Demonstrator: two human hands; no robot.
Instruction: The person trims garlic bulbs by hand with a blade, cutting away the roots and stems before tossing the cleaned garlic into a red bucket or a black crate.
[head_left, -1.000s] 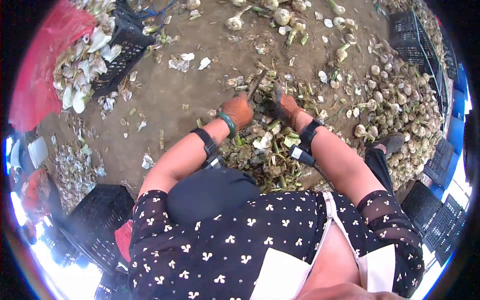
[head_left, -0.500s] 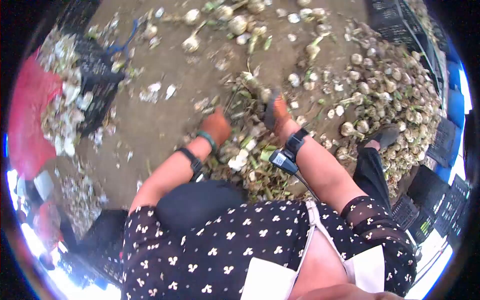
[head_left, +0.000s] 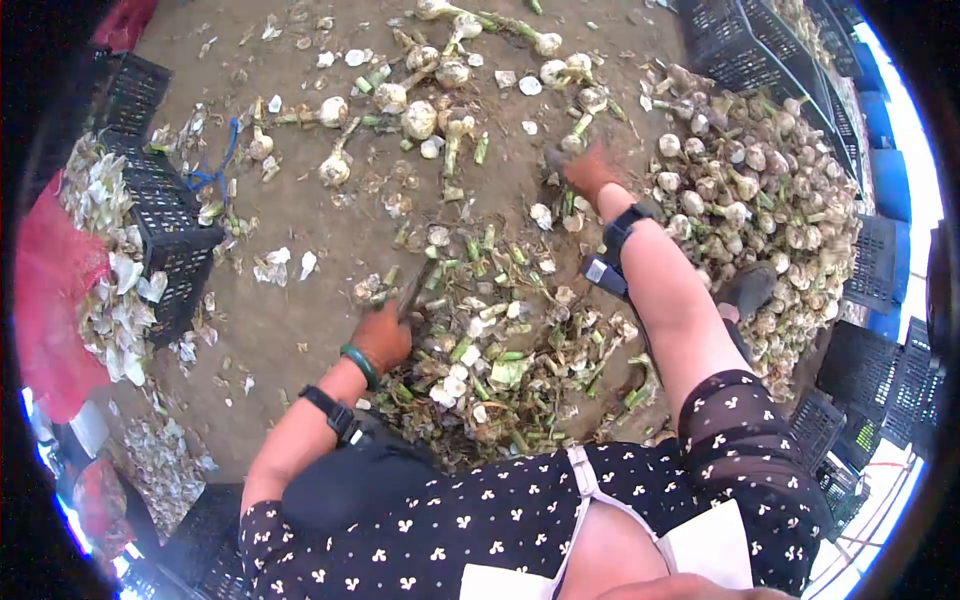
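My left hand, in an orange glove, is closed around a dark narrow-bladed tool that points away from me. Below its blade lies a heap of cut garlic stems and loose skins. Farther out on the right, my right hand, also in an orange glove, is smeared by motion. Its fingers reach close to a garlic bulb with a green stem. More stemmed garlic bulbs lie on the ground ahead of both hands.
A big pile of garlic bulbs covers the right side, beside a dark shoe. Black plastic crates stand behind it. On the left are another black crate, garlic skins and a red mesh sack.
My hands were close together over the stem heap. The right hand has moved forward and right toward the bulbs; the left has drawn back left with the tool. The view has shifted too.
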